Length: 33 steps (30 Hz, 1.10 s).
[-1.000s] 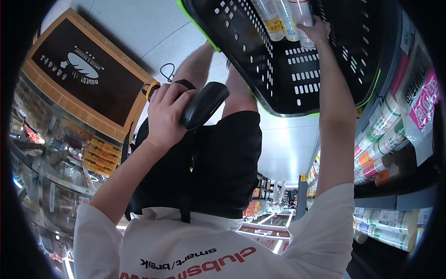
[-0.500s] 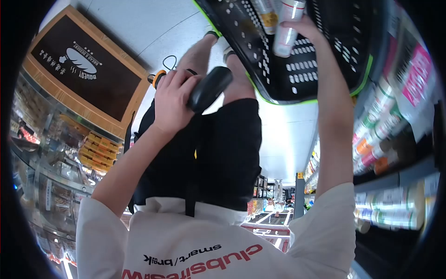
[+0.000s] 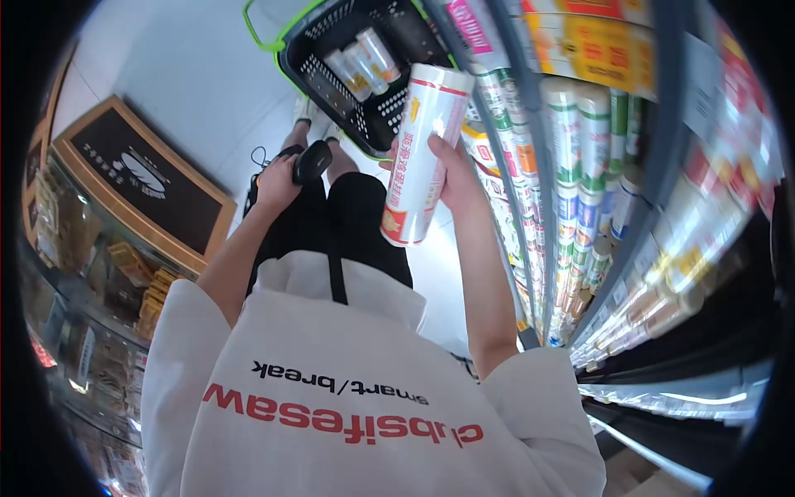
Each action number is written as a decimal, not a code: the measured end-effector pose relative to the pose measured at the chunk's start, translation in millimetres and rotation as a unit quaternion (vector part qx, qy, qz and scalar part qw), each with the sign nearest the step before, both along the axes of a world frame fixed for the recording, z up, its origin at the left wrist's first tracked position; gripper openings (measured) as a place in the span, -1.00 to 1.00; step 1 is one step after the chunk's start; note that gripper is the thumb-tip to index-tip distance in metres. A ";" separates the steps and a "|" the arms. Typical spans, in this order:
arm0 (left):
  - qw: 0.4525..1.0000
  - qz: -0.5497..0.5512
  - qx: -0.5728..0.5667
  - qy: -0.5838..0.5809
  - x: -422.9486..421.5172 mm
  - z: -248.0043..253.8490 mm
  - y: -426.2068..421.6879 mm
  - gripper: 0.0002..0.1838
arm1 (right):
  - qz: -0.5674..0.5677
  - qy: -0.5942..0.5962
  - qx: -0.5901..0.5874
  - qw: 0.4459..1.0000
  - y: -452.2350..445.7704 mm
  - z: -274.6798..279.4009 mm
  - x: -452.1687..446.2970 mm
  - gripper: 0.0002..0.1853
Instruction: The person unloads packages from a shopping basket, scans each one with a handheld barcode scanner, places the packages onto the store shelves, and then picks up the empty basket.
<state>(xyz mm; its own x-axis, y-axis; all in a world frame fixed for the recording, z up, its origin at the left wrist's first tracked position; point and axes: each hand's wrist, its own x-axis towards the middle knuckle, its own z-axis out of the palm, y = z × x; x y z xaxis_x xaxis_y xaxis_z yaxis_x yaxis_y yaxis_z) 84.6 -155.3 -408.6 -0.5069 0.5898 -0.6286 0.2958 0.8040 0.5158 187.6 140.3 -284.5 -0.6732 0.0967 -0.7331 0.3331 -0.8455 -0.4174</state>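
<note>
My right hand is wrapped round a large roll in white and red printed wrapping, held tilted with its label toward me. Behind its upper end is a black perforated shopping basket with a bright green rim. Inside the basket lie clear-wrapped rolls side by side. My left hand grips a black handheld device with a rounded head, near my thigh. The device's handle is mostly hidden by my fingers.
At right, shelves hold many upright rolls and yellow price cards. Along the left stands a glass-sided display case with packaged food, topped by a wood-framed dark sign. Pale floor runs between them.
My right hand was on a roll inside the basket; now it holds the larger white and red roll nearer my body. The view has shifted, showing more shelf. My left hand keeps the device.
</note>
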 end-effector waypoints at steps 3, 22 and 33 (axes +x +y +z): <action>0.998 -0.051 -0.025 -0.040 -24.5 78.1 6.4 -0.61 | -0.114 -0.059 0.125 0.984 -17.9 64.0 0.0 -0.50; 0.965 -0.048 0.257 -0.019 22.0 391.5 79.8 -0.68 | -0.479 -0.018 0.396 0.783 -18.5 245.1 18.3 -0.27; 0.943 -0.068 0.326 0.008 9.5 400.9 91.8 -0.71 | -0.515 0.013 0.417 0.749 -27.6 285.9 10.2 -0.26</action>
